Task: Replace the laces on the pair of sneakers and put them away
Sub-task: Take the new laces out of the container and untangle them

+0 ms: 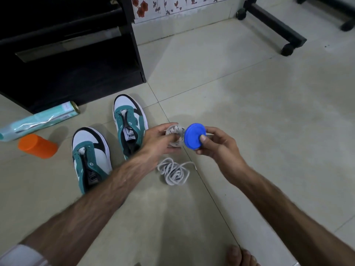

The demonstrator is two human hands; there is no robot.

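Note:
Two green, white and black sneakers stand unlaced on the tiled floor, one (90, 160) nearer me and one (129, 125) farther. My left hand (159, 139) grips a bundle of white laces (175, 136). My right hand (215, 148) pinches a round blue lid (194, 136) right beside that bundle. A loose pile of grey-white laces (173, 171) lies on the floor below my hands.
An orange container (37, 146) lies on its side left of the sneakers. A pale green wrapped tube (40, 120) lies behind it. A black cabinet (67, 50) fills the back left. A black wheeled frame (278, 27) stands at the back right. My toes (240, 256) show at the bottom.

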